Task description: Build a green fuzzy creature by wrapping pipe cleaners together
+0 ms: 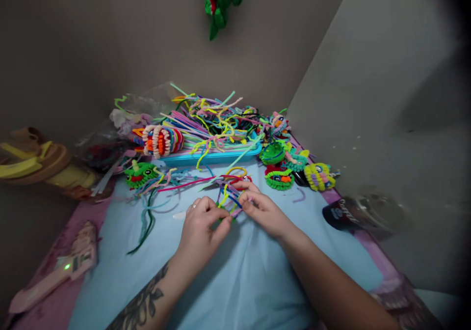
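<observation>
Head view: left hand (204, 222) and right hand (265, 212) pinch opposite sides of the woven stems (228, 196) above the cloth (243, 281), seemingly to steady their crossings; the tray (209, 159) sits behind, probably keeping spare stems (184, 125) within reach.

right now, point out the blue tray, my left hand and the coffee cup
blue tray (209, 160), head view, front wall
left hand (199, 223), head view, its back
coffee cup (336, 215), head view, dark side
</observation>
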Demonstrator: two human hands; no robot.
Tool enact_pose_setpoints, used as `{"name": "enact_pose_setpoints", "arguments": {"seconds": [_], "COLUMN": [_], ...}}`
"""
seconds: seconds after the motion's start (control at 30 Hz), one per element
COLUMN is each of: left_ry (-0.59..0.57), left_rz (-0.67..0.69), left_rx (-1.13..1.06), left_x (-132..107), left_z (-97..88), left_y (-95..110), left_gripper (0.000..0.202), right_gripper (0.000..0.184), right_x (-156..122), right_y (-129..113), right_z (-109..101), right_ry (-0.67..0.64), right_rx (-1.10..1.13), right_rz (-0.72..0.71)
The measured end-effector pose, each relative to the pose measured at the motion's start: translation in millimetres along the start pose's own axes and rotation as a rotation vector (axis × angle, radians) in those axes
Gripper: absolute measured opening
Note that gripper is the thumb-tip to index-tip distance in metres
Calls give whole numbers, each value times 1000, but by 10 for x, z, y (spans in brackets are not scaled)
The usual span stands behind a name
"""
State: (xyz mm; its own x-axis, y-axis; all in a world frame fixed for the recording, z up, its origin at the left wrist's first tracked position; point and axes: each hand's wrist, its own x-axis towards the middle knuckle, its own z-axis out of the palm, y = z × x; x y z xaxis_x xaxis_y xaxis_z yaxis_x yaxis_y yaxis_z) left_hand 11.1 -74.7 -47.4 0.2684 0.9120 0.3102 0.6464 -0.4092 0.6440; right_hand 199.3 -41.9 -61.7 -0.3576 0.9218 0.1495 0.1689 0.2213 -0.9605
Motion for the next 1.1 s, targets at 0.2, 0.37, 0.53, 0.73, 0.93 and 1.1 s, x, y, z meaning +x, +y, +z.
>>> {"name": "enact_pose_setpoints", "arguments": {"seconds": [0.2, 0.37, 0.53, 0.73, 0.93, 1.1], "left_ry": [-60, -128, -95, 259, 279, 237], "left_rz": [-8, 19, 50, 216, 279, 251], "left_rx": [47, 49, 71, 179, 284, 311], "left_x": [7, 10, 3, -39, 10, 22], "left_z": [-36, -16, 14, -8, -28, -32], "left_y": [-4, -13, -54, -14, 89, 107], "left_gripper": [15, 10, 9, 29, 6, 3], "right_gripper": [38, 41, 36, 20, 14, 11], "right_x": [1, -2, 6, -48, -91, -89], "right_y": [5, 78, 50, -30, -35, -8], "right_z": [-41, 57, 57, 48, 114, 129], "right_ry": [-12, 181, 234, 275, 216, 177], "right_rx": [63, 180, 96, -213, -377, -441], "right_rz": [8, -6, -31, -196, -398, -420]}}
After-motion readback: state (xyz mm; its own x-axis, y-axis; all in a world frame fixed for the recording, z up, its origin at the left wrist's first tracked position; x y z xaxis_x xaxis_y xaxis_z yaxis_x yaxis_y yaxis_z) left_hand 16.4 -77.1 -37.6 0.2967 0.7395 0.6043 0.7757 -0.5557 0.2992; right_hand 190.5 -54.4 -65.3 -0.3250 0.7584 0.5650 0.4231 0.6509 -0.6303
